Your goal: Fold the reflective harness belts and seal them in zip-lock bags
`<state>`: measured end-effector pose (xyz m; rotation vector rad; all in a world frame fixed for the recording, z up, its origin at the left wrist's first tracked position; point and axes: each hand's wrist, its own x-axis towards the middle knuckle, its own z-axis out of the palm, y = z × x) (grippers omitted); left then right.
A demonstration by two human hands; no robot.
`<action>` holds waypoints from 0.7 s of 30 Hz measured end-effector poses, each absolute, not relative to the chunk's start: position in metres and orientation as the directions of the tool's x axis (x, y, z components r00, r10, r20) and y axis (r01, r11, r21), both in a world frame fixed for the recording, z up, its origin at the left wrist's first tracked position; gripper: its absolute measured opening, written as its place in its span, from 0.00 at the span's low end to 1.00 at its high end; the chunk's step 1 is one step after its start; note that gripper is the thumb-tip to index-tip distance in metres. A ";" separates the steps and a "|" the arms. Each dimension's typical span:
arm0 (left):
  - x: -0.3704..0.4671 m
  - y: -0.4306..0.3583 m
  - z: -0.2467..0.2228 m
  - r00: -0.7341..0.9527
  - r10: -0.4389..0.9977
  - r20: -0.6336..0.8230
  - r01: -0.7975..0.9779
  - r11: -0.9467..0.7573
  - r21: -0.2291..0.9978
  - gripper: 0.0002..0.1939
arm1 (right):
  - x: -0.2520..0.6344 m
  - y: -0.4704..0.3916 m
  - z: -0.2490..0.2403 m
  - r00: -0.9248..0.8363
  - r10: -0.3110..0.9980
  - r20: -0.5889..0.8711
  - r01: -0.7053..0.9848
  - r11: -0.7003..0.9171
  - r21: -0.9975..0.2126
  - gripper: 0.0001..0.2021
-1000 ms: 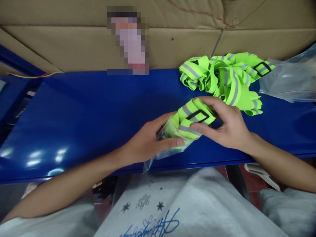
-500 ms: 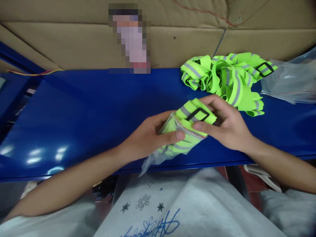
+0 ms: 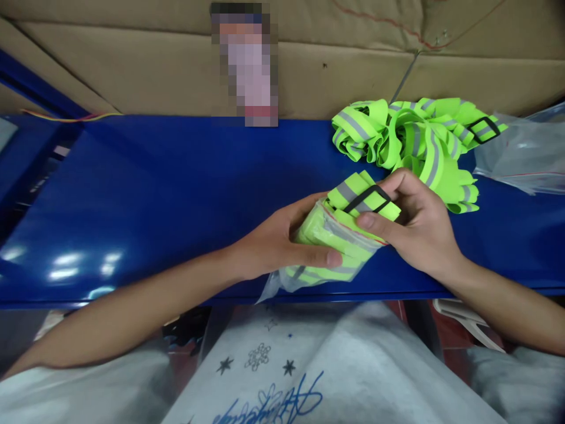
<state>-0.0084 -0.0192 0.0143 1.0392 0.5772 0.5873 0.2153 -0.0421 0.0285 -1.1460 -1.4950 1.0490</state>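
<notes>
My left hand (image 3: pixel 291 241) is closed around a clear zip bag (image 3: pixel 282 281), its thumb lying across the front. Inside the bag, and sticking out of its mouth, is a folded neon-yellow reflective strap (image 3: pixel 348 189) with grey stripes and a black buckle (image 3: pixel 368 199). My right hand (image 3: pixel 415 221) pinches the strap near the bag's red-lined opening, thumb in front and fingers behind. Most of the folded strap sits within the bag; the fingers behind it are partly hidden.
A tangled heap of the same neon straps (image 3: pixel 410 135) lies at the back right of the blue table (image 3: pixel 176 182). Beside it rest more clear zip bags (image 3: pixel 525 153). Cardboard (image 3: pixel 344 82) lines the back, with a blurred-out patch left of centre.
The folded strap sits deeper and straighter in the bag, which looks fuller. Both hands keep their hold. The whole view has shifted slightly.
</notes>
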 end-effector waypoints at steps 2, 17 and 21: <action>-0.007 -0.019 0.014 0.654 0.719 -0.235 -0.131 0.413 0.902 0.38 | 0.215 -0.041 0.025 -0.121 0.977 0.175 0.173 0.194 -0.966 0.17; -0.006 -0.011 0.016 0.571 0.761 -0.308 -0.202 0.494 0.846 0.30 | 0.235 -0.037 0.020 -0.551 0.815 0.178 0.395 0.443 -0.804 0.22; -0.007 -0.008 0.019 0.558 0.777 -0.293 -0.191 0.463 0.865 0.28 | 0.235 -0.035 0.019 -0.634 0.739 0.229 0.341 0.533 -0.775 0.24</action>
